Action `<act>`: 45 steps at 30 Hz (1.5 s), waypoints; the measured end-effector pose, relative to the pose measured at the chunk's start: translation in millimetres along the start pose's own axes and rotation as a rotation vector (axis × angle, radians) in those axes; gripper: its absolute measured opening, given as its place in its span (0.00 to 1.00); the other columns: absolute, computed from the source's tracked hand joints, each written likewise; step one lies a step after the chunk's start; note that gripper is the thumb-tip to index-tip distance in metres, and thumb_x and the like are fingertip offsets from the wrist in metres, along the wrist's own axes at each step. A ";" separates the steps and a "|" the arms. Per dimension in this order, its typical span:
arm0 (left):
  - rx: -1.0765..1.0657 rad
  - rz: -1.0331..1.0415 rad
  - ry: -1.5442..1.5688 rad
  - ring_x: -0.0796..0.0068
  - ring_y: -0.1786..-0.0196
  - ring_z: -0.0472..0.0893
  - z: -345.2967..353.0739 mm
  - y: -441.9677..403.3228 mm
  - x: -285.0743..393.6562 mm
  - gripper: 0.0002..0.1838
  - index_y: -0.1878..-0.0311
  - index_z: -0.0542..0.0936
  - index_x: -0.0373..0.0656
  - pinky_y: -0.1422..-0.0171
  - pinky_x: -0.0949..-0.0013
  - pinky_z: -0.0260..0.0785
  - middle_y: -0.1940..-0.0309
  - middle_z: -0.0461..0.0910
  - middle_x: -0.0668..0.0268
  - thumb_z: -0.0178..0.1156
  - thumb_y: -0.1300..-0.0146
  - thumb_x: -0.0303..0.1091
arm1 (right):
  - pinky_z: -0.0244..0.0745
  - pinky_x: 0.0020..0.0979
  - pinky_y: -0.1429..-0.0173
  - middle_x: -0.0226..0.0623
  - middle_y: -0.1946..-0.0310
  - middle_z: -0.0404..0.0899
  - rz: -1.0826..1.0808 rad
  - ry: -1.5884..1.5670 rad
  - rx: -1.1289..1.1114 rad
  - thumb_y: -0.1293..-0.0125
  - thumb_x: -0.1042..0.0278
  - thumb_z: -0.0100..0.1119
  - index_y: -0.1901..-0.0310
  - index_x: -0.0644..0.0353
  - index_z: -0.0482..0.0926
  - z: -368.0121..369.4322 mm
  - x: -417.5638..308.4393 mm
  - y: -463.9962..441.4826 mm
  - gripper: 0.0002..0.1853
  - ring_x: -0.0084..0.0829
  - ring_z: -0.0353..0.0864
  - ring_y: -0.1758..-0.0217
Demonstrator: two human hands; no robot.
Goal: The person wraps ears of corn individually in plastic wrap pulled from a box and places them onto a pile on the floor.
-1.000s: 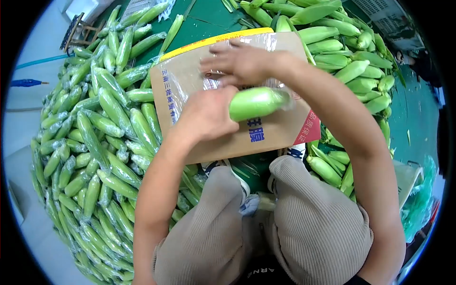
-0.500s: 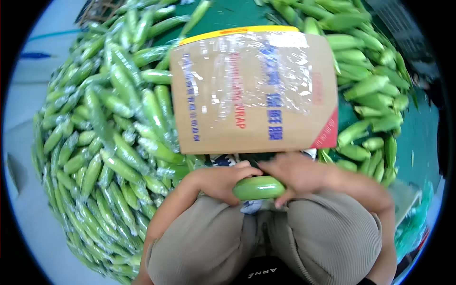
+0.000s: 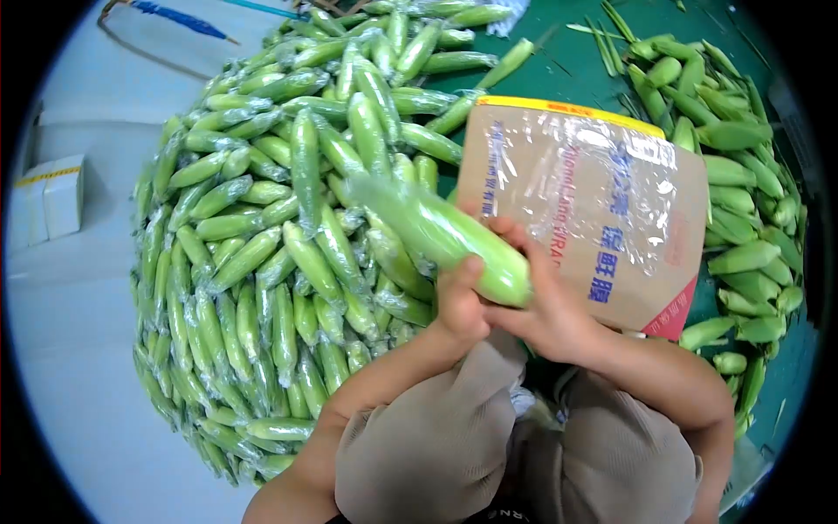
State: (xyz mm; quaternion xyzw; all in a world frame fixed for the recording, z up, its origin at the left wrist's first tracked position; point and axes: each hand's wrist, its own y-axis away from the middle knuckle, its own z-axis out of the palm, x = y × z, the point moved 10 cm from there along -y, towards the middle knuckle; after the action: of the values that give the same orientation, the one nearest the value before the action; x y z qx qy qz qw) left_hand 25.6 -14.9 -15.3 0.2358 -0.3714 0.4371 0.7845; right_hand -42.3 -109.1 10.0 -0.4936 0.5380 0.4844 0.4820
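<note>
A green ear of corn in its husk is held up in front of my knees, tilted with its far end to the upper left and blurred. My left hand grips its near side, thumb along the husk. Around the thick near end closes my right hand. Just beyond the hands lies a cardboard box with clear plastic film over its top. Whether film covers the held ear I cannot tell.
A big heap of film-wrapped corn spreads on the left. Corn without film is piled along the right, on a green surface. At the upper left are a folded blue umbrella and a white box.
The ear of corn has risen from between my knees, now tilted to the upper left, with both hands still on it. The view has swung left, so the box appears farther right.
</note>
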 end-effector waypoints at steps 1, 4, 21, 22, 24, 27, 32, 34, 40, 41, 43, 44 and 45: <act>0.069 0.022 -0.063 0.59 0.34 0.79 -12.1 -2.9 3.5 0.36 0.22 0.67 0.45 0.25 0.52 0.70 0.33 0.78 0.55 0.64 0.28 0.48 | 0.60 0.44 0.15 0.53 0.22 0.63 -0.101 0.013 0.057 0.41 0.72 0.79 0.17 0.62 0.48 2.0 -22.9 -14.6 0.57 0.48 0.63 0.17; 0.038 -0.226 0.374 0.59 0.30 0.77 -41.4 -27.7 20.9 0.34 0.22 0.67 0.39 0.21 0.52 0.67 0.28 0.76 0.56 0.63 0.28 0.38 | 0.65 0.49 0.18 0.63 0.19 0.53 -0.234 0.267 0.099 0.38 0.61 0.80 0.21 0.66 0.57 -9.1 -22.8 -16.2 0.51 0.56 0.60 0.17; -0.603 0.559 -1.689 0.47 0.23 0.72 55.9 -61.7 -18.9 0.29 0.32 0.81 0.42 0.19 0.46 0.59 0.28 0.77 0.52 0.71 0.36 0.35 | 0.78 0.53 0.34 0.69 0.43 0.83 1.258 0.895 0.906 0.41 0.30 0.74 0.34 0.75 0.63 -291.2 263.9 366.4 0.54 0.62 0.83 0.38; -0.624 0.502 -1.732 0.48 0.21 0.70 63.3 -66.3 -29.6 0.29 0.30 0.80 0.43 0.16 0.45 0.56 0.25 0.74 0.52 0.70 0.34 0.39 | 0.78 0.53 0.34 0.68 0.43 0.82 1.211 0.958 0.975 0.39 0.33 0.75 0.33 0.75 0.61 -284.4 267.9 376.8 0.53 0.62 0.83 0.38; -0.670 0.403 -1.952 0.48 0.17 0.65 55.2 -72.1 -55.4 0.32 0.26 0.78 0.49 0.14 0.42 0.52 0.21 0.70 0.55 0.69 0.33 0.45 | 0.79 0.50 0.36 0.61 0.46 0.84 1.293 0.671 1.049 0.37 0.42 0.74 0.34 0.72 0.65 -285.1 310.1 415.1 0.45 0.57 0.85 0.42; -0.707 0.418 -1.985 0.47 0.17 0.64 41.1 -62.0 -60.3 0.33 0.25 0.77 0.53 0.13 0.40 0.49 0.19 0.68 0.57 0.69 0.32 0.48 | 0.81 0.46 0.37 0.44 0.48 0.85 0.802 -0.193 1.510 0.34 0.50 0.68 0.33 0.68 0.69 -270.3 318.5 441.4 0.37 0.47 0.86 0.47; -0.539 0.378 -1.760 0.51 0.15 0.60 36.7 -66.3 -40.8 0.42 0.20 0.70 0.55 0.12 0.38 0.43 0.18 0.65 0.56 0.72 0.35 0.53 | 0.80 0.47 0.32 0.41 0.36 0.78 0.119 -0.500 1.133 0.31 0.59 0.63 0.26 0.57 0.70 -241.6 96.7 254.4 0.33 0.43 0.83 0.40; -0.429 0.618 -1.588 0.53 0.14 0.59 49.4 -64.8 -20.9 0.46 0.17 0.67 0.57 0.12 0.37 0.41 0.18 0.64 0.56 0.74 0.37 0.54 | 0.77 0.49 0.28 0.43 0.32 0.75 0.169 0.166 0.796 0.33 0.64 0.67 0.25 0.55 0.69 -245.5 37.9 162.7 0.35 0.45 0.81 0.36; -0.613 0.504 -1.995 0.49 0.20 0.65 110.7 -88.1 -49.7 0.43 0.23 0.75 0.65 0.15 0.42 0.50 0.22 0.69 0.66 0.80 0.44 0.48 | 0.74 0.45 0.27 0.48 0.36 0.77 -0.169 0.901 0.104 0.42 0.60 0.80 0.28 0.54 0.73 -187.1 24.5 -19.9 0.40 0.52 0.77 0.32; -0.589 0.466 -1.757 0.50 0.23 0.67 92.1 -97.5 -59.6 0.39 0.26 0.77 0.70 0.19 0.44 0.57 0.25 0.71 0.69 0.78 0.42 0.44 | 0.75 0.46 0.28 0.47 0.38 0.77 -0.161 0.894 0.059 0.43 0.60 0.81 0.29 0.53 0.74 -182.0 36.8 -30.6 0.40 0.52 0.77 0.32; -0.555 0.456 -1.770 0.51 0.25 0.69 82.4 -103.3 -59.2 0.38 0.26 0.78 0.71 0.22 0.46 0.59 0.28 0.72 0.69 0.78 0.42 0.42 | 0.76 0.47 0.31 0.46 0.41 0.78 -0.317 0.772 0.156 0.44 0.60 0.81 0.30 0.52 0.76 -200.3 15.5 -11.3 0.39 0.51 0.78 0.34; -0.549 0.444 -1.773 0.52 0.26 0.69 79.5 -104.2 -62.5 0.38 0.26 0.78 0.71 0.23 0.47 0.60 0.29 0.73 0.68 0.77 0.41 0.41 | 0.77 0.48 0.33 0.45 0.42 0.78 -0.382 0.705 0.208 0.45 0.60 0.82 0.31 0.51 0.77 -214.7 8.5 10.7 0.38 0.51 0.79 0.35; -0.508 0.430 -1.753 0.52 0.29 0.71 82.0 -103.0 -60.5 0.36 0.28 0.79 0.71 0.24 0.48 0.61 0.31 0.74 0.68 0.77 0.41 0.38 | 0.77 0.49 0.34 0.44 0.44 0.78 -0.295 0.745 0.265 0.45 0.59 0.82 0.32 0.51 0.79 -230.1 15.2 36.6 0.37 0.49 0.79 0.37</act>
State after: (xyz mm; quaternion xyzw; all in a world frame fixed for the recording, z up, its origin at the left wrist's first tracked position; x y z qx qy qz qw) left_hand 62.7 -154.9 -17.4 0.2287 -0.9501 0.1451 0.1551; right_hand -88.8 -337.9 11.7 -0.6407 0.6565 0.1252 0.3780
